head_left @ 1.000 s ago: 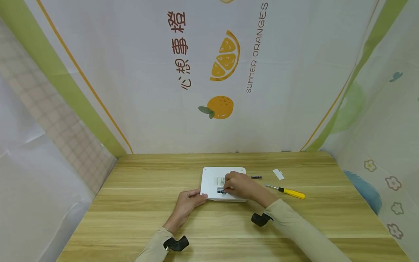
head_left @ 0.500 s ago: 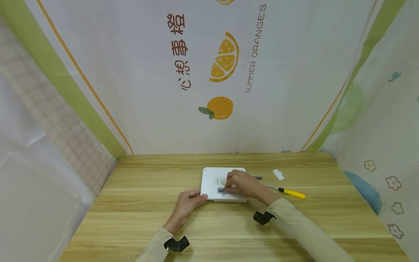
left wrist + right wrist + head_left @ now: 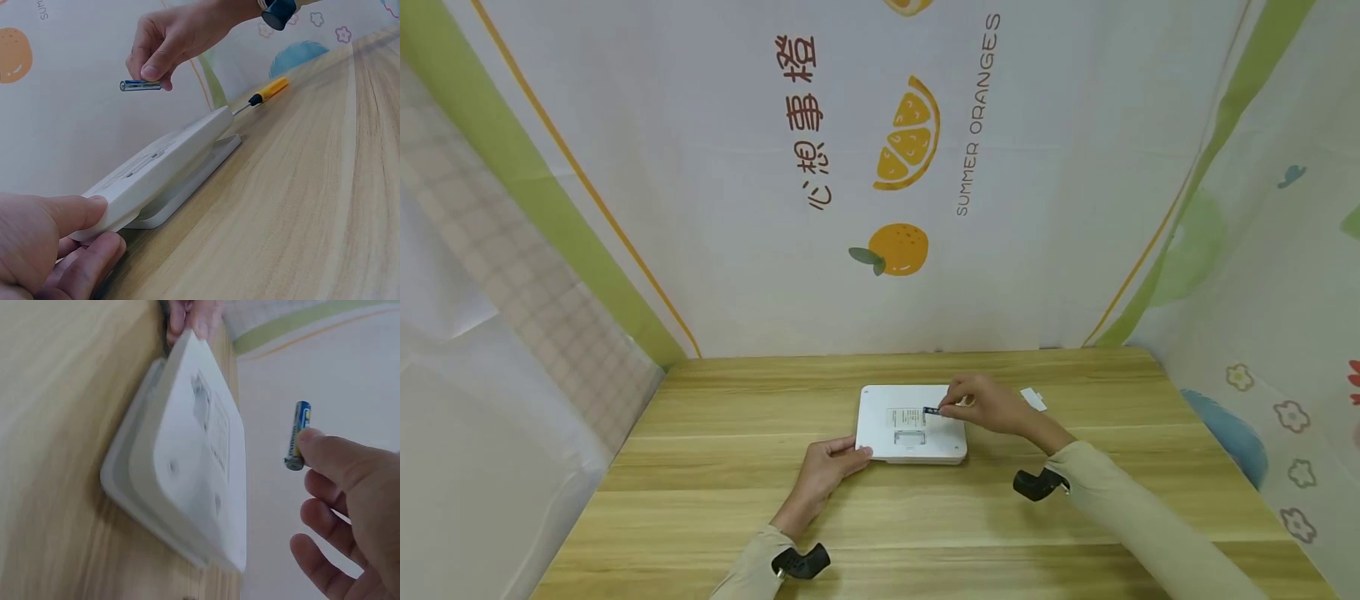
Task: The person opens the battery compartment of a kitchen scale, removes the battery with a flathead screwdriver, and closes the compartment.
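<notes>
Battery [image 3: 931, 411]: one, slim cylinder, glossy wrap; you hold it above the white box, well clear of its surface.

Right hand [image 3: 988, 405]: yours, thumb and fingertips pinching the battery near one end.

Left hand [image 3: 822, 475]: yours, gripping the near left corner of the white box, thumb on top, fingers beneath.

White box [image 3: 872, 417]: smooth plastic, flat, rounded corners; bears a printed label [image 3: 901, 417] and a rectangular slot [image 3: 910, 437], its interior too small to read.

Table [image 3: 715, 500]: pale wood grain, streaked lengthwise.

Cloth [image 3: 737, 275]: white, lightly creased, orange prints, hung behind the table.

Sleeves [image 3: 1142, 512]: beige fabric, both your arms.

By view. Head only: a small white panel [image 3: 1033, 400], thin, rectangular, tabbed, lying beyond your right hand. Left wrist only: a screwdriver [image 3: 273, 89], yellow handle, black collar, metal shaft passing behind the box; also, clearly, the gap between the box's upper body and its lower plate. Right wrist only: the battery's blue-and-yellow colouring and dull end.
</notes>
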### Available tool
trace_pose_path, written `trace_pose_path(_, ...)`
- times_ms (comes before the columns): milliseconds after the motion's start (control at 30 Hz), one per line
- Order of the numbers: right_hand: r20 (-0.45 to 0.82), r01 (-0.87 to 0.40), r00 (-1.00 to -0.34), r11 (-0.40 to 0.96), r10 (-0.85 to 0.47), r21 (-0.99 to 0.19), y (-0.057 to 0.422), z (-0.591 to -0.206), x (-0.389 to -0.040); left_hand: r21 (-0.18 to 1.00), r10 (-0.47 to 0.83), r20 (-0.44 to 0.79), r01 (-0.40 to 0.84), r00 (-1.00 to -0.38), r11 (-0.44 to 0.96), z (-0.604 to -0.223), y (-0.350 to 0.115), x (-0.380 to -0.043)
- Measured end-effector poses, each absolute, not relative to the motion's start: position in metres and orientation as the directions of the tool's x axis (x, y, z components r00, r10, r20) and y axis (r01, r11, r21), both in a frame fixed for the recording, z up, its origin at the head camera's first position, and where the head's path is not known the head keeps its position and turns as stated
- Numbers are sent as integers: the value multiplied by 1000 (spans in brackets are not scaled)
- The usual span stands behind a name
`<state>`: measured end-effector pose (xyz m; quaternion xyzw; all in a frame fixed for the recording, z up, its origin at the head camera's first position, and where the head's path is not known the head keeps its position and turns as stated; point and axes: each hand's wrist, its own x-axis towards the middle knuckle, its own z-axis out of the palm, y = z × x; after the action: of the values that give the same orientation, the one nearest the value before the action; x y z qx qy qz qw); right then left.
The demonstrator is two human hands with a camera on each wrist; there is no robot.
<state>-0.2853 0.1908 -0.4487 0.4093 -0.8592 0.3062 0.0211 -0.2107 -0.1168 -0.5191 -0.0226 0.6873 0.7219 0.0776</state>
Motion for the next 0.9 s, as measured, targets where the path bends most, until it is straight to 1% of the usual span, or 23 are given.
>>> trace_pose_path(133, 260, -666, -723, 548, -639, -505, 204, -445, -289, 989, 82, -136, -139, -987, -40, -519, -117, -211)
trace_pose_path(233, 250, -650, -742, 579, -622, -492, 213, -445, -292, 989, 84, -137, -141, -987, -42, -519, -117, -211)
trace_pose_path(433, 253, -640, -755, 598, -605, -481, 233, -450, -296, 989, 89, -137, -141, -987, -45, -519, -118, -210)
trace_pose_path(700, 238, -609, -790, 676, -565, -416, 252, -469, -303, 990, 90, -131, -134, -987, -36, -520, -118, -210)
trace_pose_path(900, 268, -633, -773, 670, -576, -388, 260, -487, -306, 991, 97, -127, -130, -987, -32, -520, -118, -211)
